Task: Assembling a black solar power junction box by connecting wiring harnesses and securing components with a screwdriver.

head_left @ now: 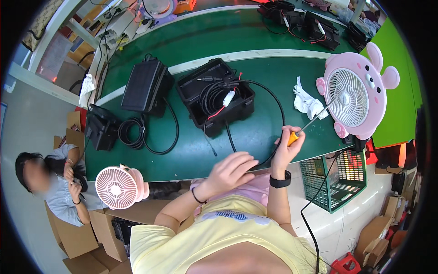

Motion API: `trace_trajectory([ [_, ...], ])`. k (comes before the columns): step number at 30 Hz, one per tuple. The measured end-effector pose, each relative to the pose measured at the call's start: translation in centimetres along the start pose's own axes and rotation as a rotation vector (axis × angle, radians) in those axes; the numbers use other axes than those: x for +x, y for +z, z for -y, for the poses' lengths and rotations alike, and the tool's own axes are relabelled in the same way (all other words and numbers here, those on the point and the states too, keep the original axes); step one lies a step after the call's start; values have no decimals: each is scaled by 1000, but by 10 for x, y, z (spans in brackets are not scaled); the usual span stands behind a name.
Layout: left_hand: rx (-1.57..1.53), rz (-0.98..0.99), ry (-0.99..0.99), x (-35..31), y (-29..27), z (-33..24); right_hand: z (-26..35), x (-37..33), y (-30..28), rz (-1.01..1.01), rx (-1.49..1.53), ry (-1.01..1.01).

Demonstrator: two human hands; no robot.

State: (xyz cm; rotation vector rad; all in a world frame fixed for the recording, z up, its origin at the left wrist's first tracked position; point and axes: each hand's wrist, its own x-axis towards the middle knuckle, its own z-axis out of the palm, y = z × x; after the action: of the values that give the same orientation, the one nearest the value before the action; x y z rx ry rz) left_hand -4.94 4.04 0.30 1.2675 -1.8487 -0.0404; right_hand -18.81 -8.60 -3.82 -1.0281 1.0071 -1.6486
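Observation:
In my right hand [286, 150] is a screwdriver [294, 138] with a yellow handle; its long thin shaft points up and right toward the pink fan. A black cable [273, 97] arcs out of an opened black box [211, 125] and comes down to the same hand; whether the fingers grip it too I cannot tell. My left hand [232, 172] hovers at the table's near edge, fingers stretched out, close to the cable and holding nothing visible. Inside the box lie coiled cable [212, 100], a white connector [228, 98] and thin red wires.
Left on the green table [191, 157] stand a closed black box [145, 86] and a cable coil [131, 131]. Crumpled tissue [310, 104] lies by a pink animal-shaped fan [349, 98]. A smaller fan [119, 187] and a seated person [68, 182] are at left; a green crate [335, 182] is below right.

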Motion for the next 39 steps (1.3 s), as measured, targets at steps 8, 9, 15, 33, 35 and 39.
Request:
trace_trajectory([
  [8,621,-61,-292,34,-37,40,49,20,-23,220,-715,-180],
  [9,616,-70,-281,27,-33,48,54,19,-20,239,-688,-236],
  [15,322,-197,-258,-3,-28,39,63,16,3,443,-579,-268],
  [33,275,-130,-257,-30,-39,23,53,22,56,559,-392,-276],
  [35,291,-130,-242,-28,-40,22,59,20,58,441,-232,-193],
  [39,305,-144,-235,-28,-40,23,54,34,51,218,22,-133],
])
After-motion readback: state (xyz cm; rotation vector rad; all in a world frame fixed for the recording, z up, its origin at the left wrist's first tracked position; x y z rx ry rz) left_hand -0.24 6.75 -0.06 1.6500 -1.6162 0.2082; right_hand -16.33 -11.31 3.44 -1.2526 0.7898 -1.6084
